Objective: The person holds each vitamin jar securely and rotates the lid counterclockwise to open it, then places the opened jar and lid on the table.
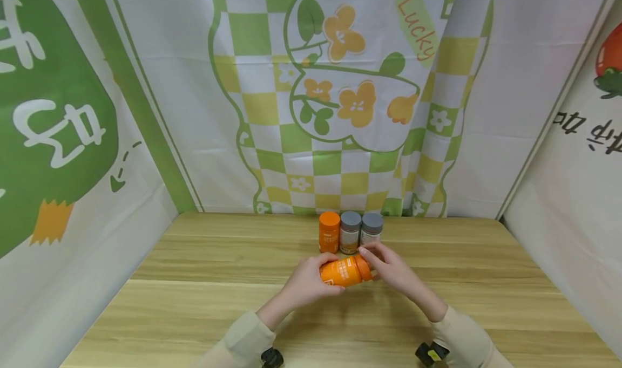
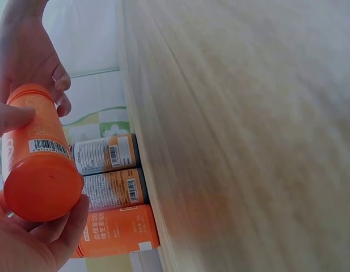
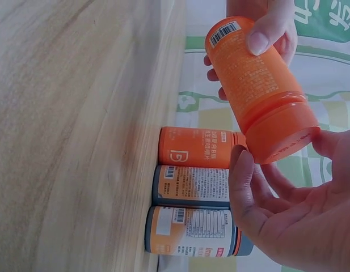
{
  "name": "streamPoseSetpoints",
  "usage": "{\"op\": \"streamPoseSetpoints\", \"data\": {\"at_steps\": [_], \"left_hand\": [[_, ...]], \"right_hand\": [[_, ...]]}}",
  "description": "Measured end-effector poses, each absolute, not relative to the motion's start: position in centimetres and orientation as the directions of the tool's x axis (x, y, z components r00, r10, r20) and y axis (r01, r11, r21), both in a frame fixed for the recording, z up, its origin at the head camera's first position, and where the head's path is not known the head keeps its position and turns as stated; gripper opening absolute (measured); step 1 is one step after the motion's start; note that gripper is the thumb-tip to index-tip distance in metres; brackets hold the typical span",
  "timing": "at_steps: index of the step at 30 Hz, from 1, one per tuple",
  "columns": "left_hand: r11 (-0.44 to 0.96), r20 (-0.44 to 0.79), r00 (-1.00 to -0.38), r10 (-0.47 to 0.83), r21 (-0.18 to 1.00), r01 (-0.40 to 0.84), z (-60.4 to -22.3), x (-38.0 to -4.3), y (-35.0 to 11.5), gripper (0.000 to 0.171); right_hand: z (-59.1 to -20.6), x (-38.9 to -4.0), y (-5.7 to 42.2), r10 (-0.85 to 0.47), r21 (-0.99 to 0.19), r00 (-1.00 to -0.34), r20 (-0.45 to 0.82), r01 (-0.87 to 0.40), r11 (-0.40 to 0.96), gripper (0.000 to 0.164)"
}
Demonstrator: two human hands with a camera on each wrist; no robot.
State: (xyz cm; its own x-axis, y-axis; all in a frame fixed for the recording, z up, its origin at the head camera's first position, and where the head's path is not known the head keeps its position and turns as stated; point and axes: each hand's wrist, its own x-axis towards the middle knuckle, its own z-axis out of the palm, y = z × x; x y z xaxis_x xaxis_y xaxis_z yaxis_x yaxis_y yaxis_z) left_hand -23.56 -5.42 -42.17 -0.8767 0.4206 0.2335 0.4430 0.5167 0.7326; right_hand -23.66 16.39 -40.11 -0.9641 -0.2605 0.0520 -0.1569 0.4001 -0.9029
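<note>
My left hand grips the body of an orange supplement bottle with white lettering, tilted over the wooden table. At the bottle's other end, the fingertips and thumb of my right hand pinch its orange cap, which sits on the neck. The left wrist view shows the bottle's round base and a barcode on its side. Just beyond the hands, a second orange bottle stands upright beside two grey-capped bottles, one in the middle and one at the right, partly hidden by my right hand.
The wooden table extends to both sides of the hands. A patterned cloth hangs behind its back edge, close to the row of bottles. Printed fabric walls stand at left and right.
</note>
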Motion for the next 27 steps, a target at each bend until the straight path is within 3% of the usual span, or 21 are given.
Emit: {"op": "streamPoseSetpoints", "data": {"at_steps": [12,27], "left_hand": [[0.514,0.266,-0.882,0.389,0.732,0.447,-42.01,-23.57,-5.4,0.053],[0.497,0.261,-0.888,0.378,0.752,0.433,-42.26,-23.76,-5.52,0.053]], "right_hand": [[-39.85,-23.7,16.54,-0.294,-0.899,-0.955,-0.018,-0.113,0.424,0.046],[-40.01,-23.79,16.64,-0.352,-0.929,-0.936,0.019,-0.146,0.34,0.046]]}}
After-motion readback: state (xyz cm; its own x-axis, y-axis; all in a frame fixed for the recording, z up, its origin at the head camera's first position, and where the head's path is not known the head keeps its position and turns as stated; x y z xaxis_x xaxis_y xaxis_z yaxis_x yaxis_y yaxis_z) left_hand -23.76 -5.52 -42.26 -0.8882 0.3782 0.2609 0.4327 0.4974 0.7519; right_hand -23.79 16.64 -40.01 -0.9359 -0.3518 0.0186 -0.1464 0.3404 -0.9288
